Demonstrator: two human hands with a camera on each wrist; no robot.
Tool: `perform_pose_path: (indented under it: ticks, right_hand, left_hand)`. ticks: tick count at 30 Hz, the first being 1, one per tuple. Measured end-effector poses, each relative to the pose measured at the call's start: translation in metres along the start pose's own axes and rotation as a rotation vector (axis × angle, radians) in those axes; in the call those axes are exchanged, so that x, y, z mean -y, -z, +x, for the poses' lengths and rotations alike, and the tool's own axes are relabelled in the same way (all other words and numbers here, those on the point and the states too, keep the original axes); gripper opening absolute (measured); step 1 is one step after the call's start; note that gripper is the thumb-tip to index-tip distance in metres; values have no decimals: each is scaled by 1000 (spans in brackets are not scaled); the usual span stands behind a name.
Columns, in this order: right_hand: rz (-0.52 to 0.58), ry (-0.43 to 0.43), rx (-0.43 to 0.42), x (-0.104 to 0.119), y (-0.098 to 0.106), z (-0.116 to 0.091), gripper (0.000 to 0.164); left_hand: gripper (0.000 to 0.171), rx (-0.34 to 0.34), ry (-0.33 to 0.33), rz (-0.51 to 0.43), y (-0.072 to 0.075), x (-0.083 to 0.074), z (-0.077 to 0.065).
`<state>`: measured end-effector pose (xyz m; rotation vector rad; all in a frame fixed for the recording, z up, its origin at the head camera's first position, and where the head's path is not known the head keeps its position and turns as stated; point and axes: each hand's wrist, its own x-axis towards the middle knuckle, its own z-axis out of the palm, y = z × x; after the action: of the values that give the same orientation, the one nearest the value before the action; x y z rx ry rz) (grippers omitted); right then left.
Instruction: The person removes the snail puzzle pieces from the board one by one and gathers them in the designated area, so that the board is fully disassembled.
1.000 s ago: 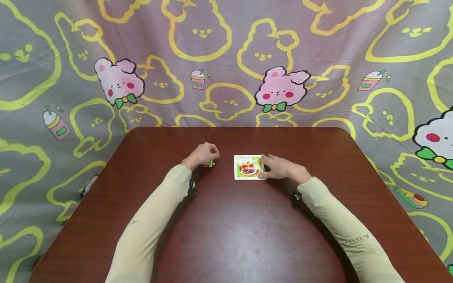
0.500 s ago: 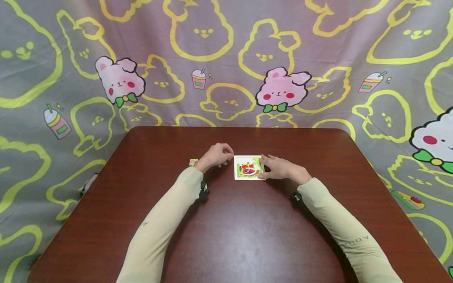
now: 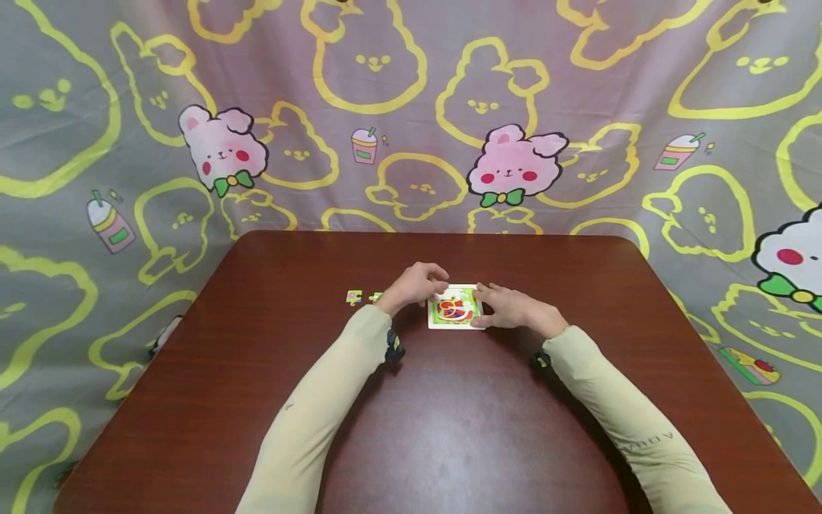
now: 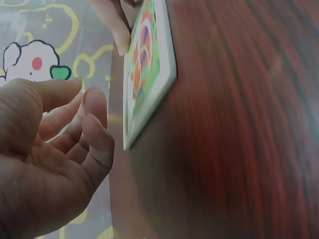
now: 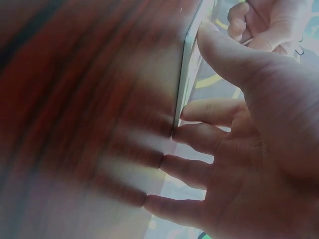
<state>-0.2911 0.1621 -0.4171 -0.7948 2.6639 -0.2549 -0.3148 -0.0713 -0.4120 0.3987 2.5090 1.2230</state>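
A white-framed jigsaw puzzle board (image 3: pixel 452 314) with a red, blue and green picture lies on the table. My left hand (image 3: pixel 417 282) hovers over its left far corner, thumb and fingertips drawn together; in the right wrist view a thin pale edge of a puzzle piece (image 5: pixel 246 43) shows between them. Most of that piece is hidden. My right hand (image 3: pixel 514 308) rests at the board's right side, its thumb (image 5: pixel 212 37) touching the near right corner. Its other fingers are fairly straight and spread, with tips at the board's edge and on the table.
Loose green puzzle pieces lie left of the board: one with a pink spot (image 3: pixel 354 296), and another (image 3: pixel 375 297) partly behind my left wrist. The dark red-brown table (image 3: pixel 449 414) reaches back to a patterned curtain (image 3: pixel 411 107).
My left hand has moved right from the loose pieces to the board's left far corner, uncovering the pieces at left. The right hand has stayed at the board's right edge.
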Motion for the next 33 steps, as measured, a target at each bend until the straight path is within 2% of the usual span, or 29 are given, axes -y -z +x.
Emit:
perform_pose_path:
  ticks: [5,11,21,33]
  right_hand:
    - [2,9,-9,0,1,-1,78]
    - [10,5,-13,0,1,0,77]
    - [9,16,-18,-1,0,-1,77]
    - [-12,34,-26,-1,-1,-3,75]
  left_hand:
    - [35,9,6,24,-10,-11,5]
    - [30,-34,-21,162,-22,-16,11]
    - [29,-38,25,214,-38,-19,14]
    - [39,-28,55,399,-48,-22,19]
